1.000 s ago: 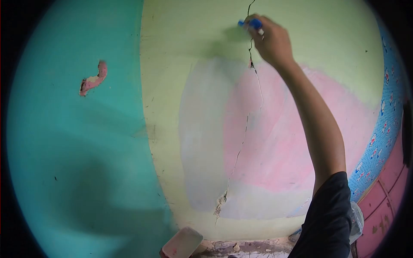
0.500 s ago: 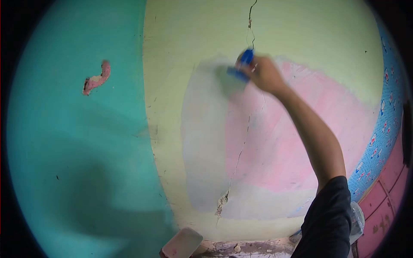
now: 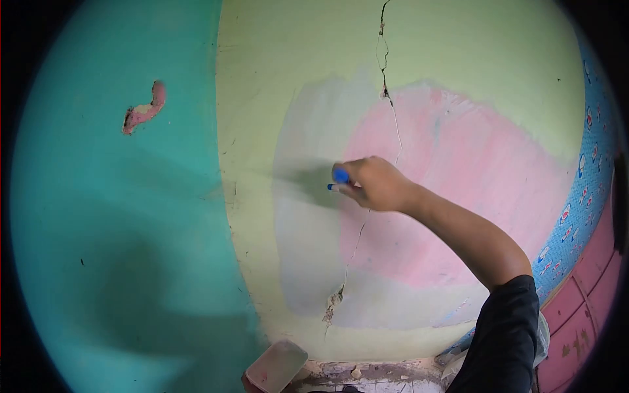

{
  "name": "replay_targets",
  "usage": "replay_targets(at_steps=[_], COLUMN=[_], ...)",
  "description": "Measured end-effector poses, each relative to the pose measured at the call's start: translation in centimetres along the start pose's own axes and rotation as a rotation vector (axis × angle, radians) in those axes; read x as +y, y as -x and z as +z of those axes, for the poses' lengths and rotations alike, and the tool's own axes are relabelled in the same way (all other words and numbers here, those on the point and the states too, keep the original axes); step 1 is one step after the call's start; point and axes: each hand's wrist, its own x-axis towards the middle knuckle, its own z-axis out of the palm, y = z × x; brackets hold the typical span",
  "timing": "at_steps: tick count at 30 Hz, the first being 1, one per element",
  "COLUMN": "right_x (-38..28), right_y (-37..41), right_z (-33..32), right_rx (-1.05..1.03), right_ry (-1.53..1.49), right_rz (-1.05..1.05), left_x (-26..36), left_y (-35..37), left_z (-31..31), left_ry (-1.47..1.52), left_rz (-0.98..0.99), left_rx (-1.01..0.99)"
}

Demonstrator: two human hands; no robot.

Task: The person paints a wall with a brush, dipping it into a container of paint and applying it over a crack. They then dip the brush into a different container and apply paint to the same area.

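My right hand [image 3: 377, 185] is closed around a blue hand tool [image 3: 341, 175], its rounded blue end showing past the fingers. A smaller blue and white tip [image 3: 332, 187] sticks out just below. The hand covers the rest of the tool, so I cannot tell its exact kind. It is at the wall, where a pink patch [image 3: 426, 229] meets a pale grey-lilac band [image 3: 304, 249]. A crack [image 3: 357, 245] runs down the wall, passing behind the hand. My left hand is out of view.
A rectangular tub [image 3: 282, 367], pinkish inside, is at the bottom left. Chipped plaster marks a hole [image 3: 334, 299] low on the crack and a gouge [image 3: 144, 111] in the teal wall [image 3: 164, 52]. Patterned blue covering [image 3: 583, 177] and a clear plastic container [image 3: 542, 337] are at right.
My right hand has moved down and slightly left along the wall with the blue tool. The upper crack it partly covered now shows. The view has shifted a little.
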Motion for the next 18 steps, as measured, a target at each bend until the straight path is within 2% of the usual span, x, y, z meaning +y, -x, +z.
replay_targets(at_steps=[2,3,7,8,10,11,12,13,14,15,17,18], right_x=[3.6,5.0,7.5,7.8,6.4,6.5,6.8,6.6,6.7,5.5,2.5,1.3], right_y=[-1.9,-2.9,-6.2,-7.0,-7.3,-7.4,-7.4,-7.3,-7.1,-6.6,-5.1,-4.6], right_z=[-1.4,-3.5,-12.4,-13.6,-14.5,-13.8,-12.8,-11.0,-8.7,-6.6,-2.6,-0.7], right_rx=[0.156,0.250,0.740,0.912,1.011,1.011,1.005,0.850,0.789,0.651,0.386,0.271], right_ry=[-0.007,-0.139,-0.004,0.142,0.203,0.349,0.497,0.506,0.644,0.716,0.530,0.416], right_rz=[-0.008,0.054,0.041,-0.007,-0.018,-0.091,-0.166,-0.112,-0.186,-0.223,-0.239,-0.257], left_x=[0.1,0.1,0.4,0.4,-2.0,-2.9,-1.8,0.4,1.5,1.3,0.7,1.0], left_y=[-0.4,-0.5,-0.3,-0.3,0.0,0.1,-0.1,-0.4,-0.5,-0.3,0.3,0.4], left_z=[0.2,0.5,1.2,1.6,-1.8,-3.1,-2.0,0.3,1.6,1.2,0.1,0.4], left_ry=[-0.050,-0.083,-0.177,-0.149,-0.081,-0.045,-0.151,-0.254,-0.359,-0.101,0.409,0.401], left_rz=[0.072,0.114,0.282,0.298,0.238,0.208,0.299,0.391,0.481,0.200,-0.365,-0.378], left_rx=[-0.042,-0.065,-0.161,-0.174,-0.151,-0.140,-0.176,-0.212,-0.247,-0.077,0.262,0.270])
